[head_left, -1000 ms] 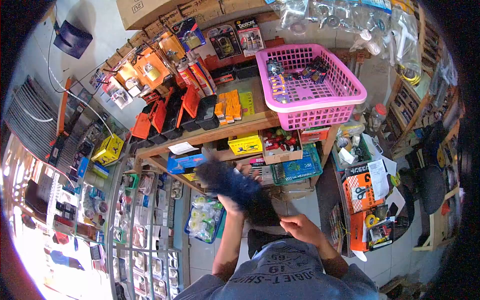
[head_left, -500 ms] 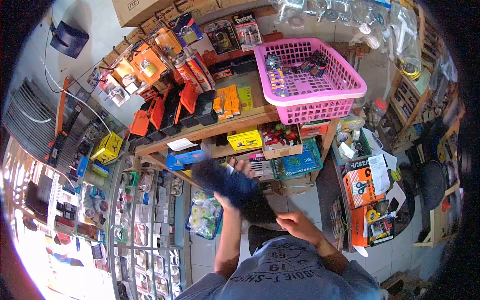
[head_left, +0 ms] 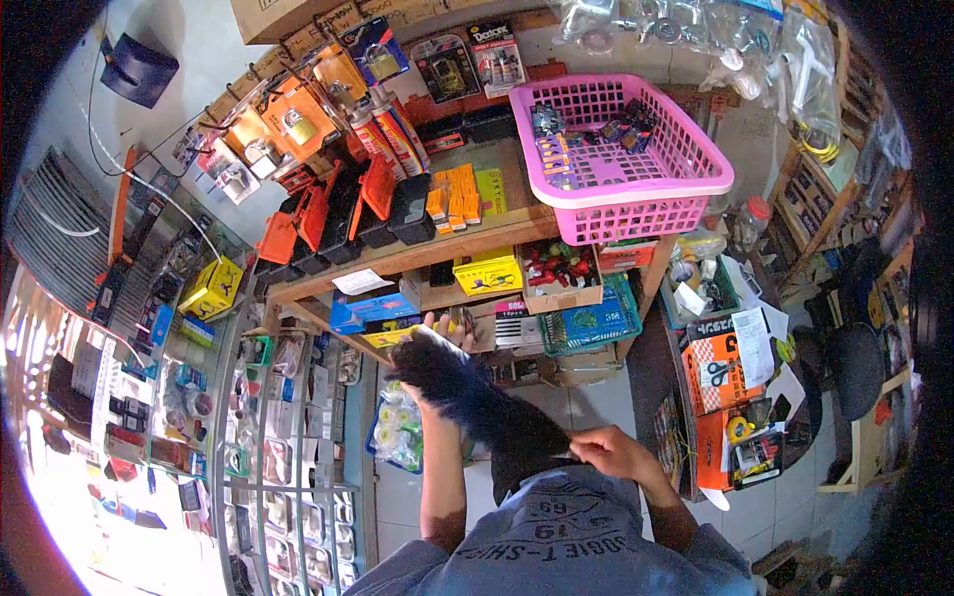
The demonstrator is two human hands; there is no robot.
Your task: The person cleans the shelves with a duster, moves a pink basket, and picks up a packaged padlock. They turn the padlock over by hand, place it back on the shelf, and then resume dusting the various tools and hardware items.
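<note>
The dark duster (head_left: 489,403), gripped in the right hand (head_left: 608,453), is now shifted, so more of the pale item (head_left: 443,341) held in the left hand (head_left: 467,334) (mostly hidden) is bared mid-dusting

A blue-black duster (head_left: 487,402) contrasted with a grey-blue shirt (head_left: 576,551) printed with darker lettering. A lattice-patterned pink basket (head_left: 641,211) brightened the right end of the brown wooden desk (head_left: 397,253), while small orange boxes (head_left: 454,197) sat near its front edge beside black bins (head_left: 409,213) with orange-red lids (head_left: 278,239) at the left corner. Below, a blue box (head_left: 373,310) marked the lower shelf's (head_left: 437,297) left end, a bright yellow box (head_left: 489,276) its front edge, and a brown carton (head_left: 564,297) of red and green goods (head_left: 556,264) neighboured a teal basket (head_left: 594,320) toward the right. On a dark side table (head_left: 651,385), an orange-and-white box (head_left: 711,370) carried small checks, with white paper (head_left: 752,348) over its right edge.
</note>
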